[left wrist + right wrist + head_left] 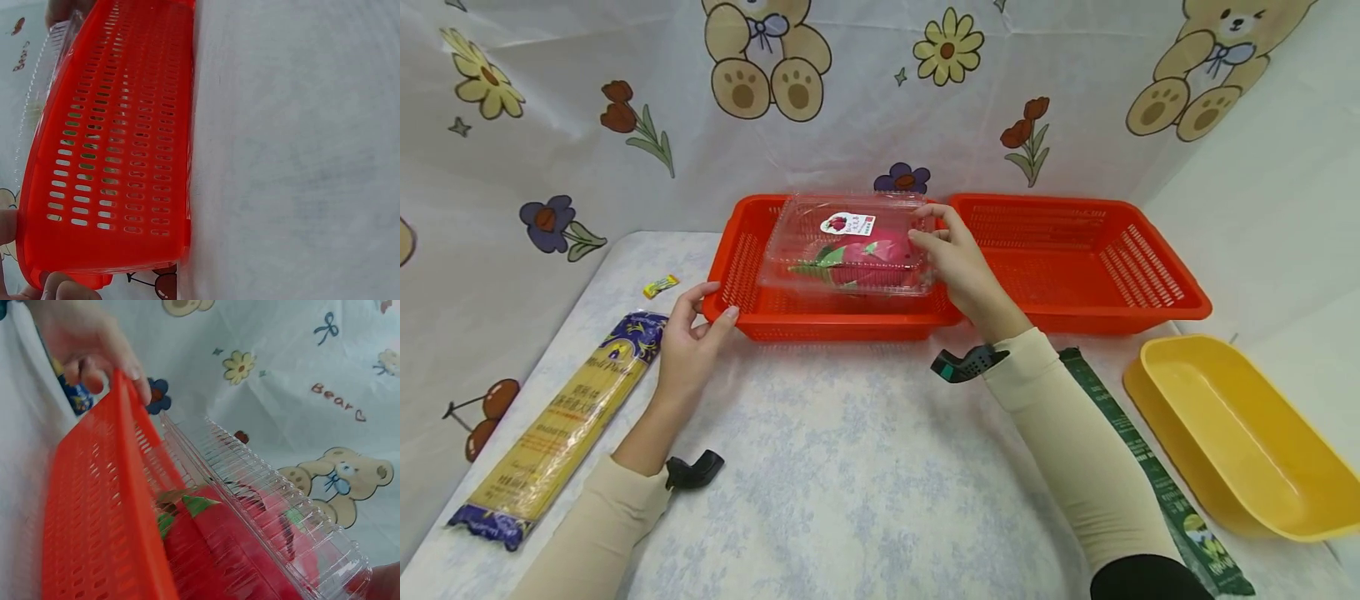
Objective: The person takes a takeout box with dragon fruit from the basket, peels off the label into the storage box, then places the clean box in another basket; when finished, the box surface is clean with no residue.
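Observation:
A clear plastic clamshell box [790, 237] with a white label sits tilted at the top of the left red basket [820, 327]. Pink dragon fruit [880, 258] with green tips shows through it; the right wrist view has the dragon fruit [219, 550] close up, beside the basket wall [94, 506]. My right hand [958, 267] grips the box's right end between thumb and fingers. At the basket's near left corner my left hand [692, 342] holds the rim, thumb and fingers on either side, as the left wrist view of the basket [119, 156] also shows.
A second red basket [1075, 321] stands to the right, with a yellow tub [1240, 417] in front of it. A spaghetti packet [565, 425] and a small yellow wrapped sweet [660, 286] lie at left. A long green packet [1150, 467] lies partly under the right forearm.

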`<state>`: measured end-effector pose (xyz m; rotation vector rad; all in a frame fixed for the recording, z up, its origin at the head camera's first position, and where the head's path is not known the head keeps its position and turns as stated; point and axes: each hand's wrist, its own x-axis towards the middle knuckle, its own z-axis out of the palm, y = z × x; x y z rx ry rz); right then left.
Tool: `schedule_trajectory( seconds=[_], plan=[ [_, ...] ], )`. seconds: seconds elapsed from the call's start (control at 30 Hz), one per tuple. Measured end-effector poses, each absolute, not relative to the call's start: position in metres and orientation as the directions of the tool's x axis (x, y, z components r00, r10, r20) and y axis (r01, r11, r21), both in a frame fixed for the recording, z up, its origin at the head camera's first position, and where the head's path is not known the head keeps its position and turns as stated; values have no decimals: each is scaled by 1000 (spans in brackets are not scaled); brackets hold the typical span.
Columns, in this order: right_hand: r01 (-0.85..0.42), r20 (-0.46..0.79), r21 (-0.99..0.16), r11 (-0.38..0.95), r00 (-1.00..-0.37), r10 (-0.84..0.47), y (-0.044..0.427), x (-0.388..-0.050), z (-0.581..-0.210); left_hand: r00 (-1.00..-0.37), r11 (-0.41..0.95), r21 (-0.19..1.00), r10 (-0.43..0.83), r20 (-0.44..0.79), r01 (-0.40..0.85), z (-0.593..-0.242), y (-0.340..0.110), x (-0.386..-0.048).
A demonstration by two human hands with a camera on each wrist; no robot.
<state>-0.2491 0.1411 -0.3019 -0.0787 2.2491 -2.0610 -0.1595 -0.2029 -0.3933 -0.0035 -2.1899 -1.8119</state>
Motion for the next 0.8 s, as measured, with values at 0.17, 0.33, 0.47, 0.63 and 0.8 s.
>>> schedule_trajectory(
  seconds=[0.17, 0.33, 0.47, 0.63, 0.8],
  plan=[
    [18, -19, -1000, 11, -995, -96, 146, -234, -295, -957, 197, 962, -182, 225, 189, -394, -203, -159],
    [10, -3, -998, -63, -995, -104, 151, -219, -291, -951, 199, 958, -190, 243, 205, -394, -203, -159],
    [-14, 24, -997, -82, -993, -119, 154, -209, -288, -945, 206, 955, -207, 255, 213, -395, -205, -159],
    [-31, 42, -997, -77, -988, -147, 159, -195, -283, -941, 213, 954, -221, 256, 209, -397, -205, -157],
    [-40, 50, -997, -66, -986, -157, 170, -178, -277, -942, 185, 956, -207, 263, 226, -396, -205, -159]
  ],
)
